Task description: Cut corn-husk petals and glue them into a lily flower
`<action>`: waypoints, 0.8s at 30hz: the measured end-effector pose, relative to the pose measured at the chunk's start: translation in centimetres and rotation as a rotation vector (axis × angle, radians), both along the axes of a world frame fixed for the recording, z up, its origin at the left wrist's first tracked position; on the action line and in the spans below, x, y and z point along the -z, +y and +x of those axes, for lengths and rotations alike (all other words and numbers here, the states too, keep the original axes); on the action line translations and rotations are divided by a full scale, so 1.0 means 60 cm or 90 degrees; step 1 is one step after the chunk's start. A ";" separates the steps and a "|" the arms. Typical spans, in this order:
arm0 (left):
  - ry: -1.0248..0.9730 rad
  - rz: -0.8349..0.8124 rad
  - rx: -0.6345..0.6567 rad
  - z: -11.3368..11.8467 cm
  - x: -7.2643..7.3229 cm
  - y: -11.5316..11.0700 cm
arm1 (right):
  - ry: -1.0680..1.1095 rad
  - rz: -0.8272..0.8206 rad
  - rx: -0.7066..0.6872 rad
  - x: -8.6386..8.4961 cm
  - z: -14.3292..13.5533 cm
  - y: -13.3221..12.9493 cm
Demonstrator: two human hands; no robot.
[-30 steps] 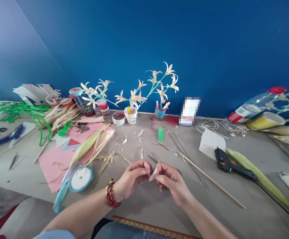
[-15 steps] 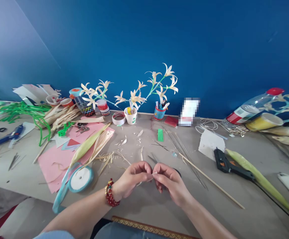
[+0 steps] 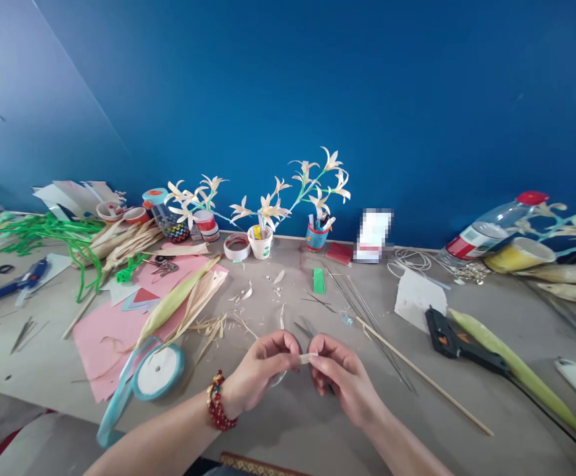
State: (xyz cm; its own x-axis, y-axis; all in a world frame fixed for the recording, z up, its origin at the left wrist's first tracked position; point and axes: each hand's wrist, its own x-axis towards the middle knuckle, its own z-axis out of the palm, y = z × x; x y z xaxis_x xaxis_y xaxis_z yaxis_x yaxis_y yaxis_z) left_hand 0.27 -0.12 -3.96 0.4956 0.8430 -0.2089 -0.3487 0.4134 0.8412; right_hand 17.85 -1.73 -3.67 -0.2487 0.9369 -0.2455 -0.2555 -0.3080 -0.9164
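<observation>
Head view shows the left hand (image 3: 267, 369) and right hand (image 3: 343, 375) close together above the desk (image 3: 288, 430), each with thumb and fingers pinched on one end of a small pale strip (image 3: 308, 358) held between them. Scissors (image 3: 304, 328) lie partly hidden behind the right hand, with a wooden stick (image 3: 424, 376) and black glue gun (image 3: 459, 345) off to the right, and a blue-rimmed ribbon spool (image 3: 158, 371) to the left.

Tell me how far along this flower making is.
Several flowers already look finished, spread before the blue wall. In hand is a pale strip, held between the left hand and right hand, not joined to any flower. Probably left: shaping and attaching it, perhaps using the loose husk.
</observation>
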 end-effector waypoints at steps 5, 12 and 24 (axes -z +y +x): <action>-0.017 0.007 0.026 0.001 0.004 0.001 | -0.002 0.001 -0.031 0.001 -0.002 0.001; -0.140 -0.033 0.033 0.003 0.004 0.004 | 0.102 -0.014 -0.028 0.000 -0.003 0.001; -0.056 -0.003 0.009 0.004 0.009 0.000 | 0.013 0.042 -0.050 0.002 0.002 0.000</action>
State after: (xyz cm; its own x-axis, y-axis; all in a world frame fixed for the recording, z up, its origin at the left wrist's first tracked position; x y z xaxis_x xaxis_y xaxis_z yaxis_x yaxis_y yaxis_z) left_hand 0.48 -0.11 -4.50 0.5237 0.8354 -0.1670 -0.4160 0.4218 0.8056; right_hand 17.94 -1.74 -3.80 -0.3269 0.9280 -0.1787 -0.2517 -0.2677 -0.9300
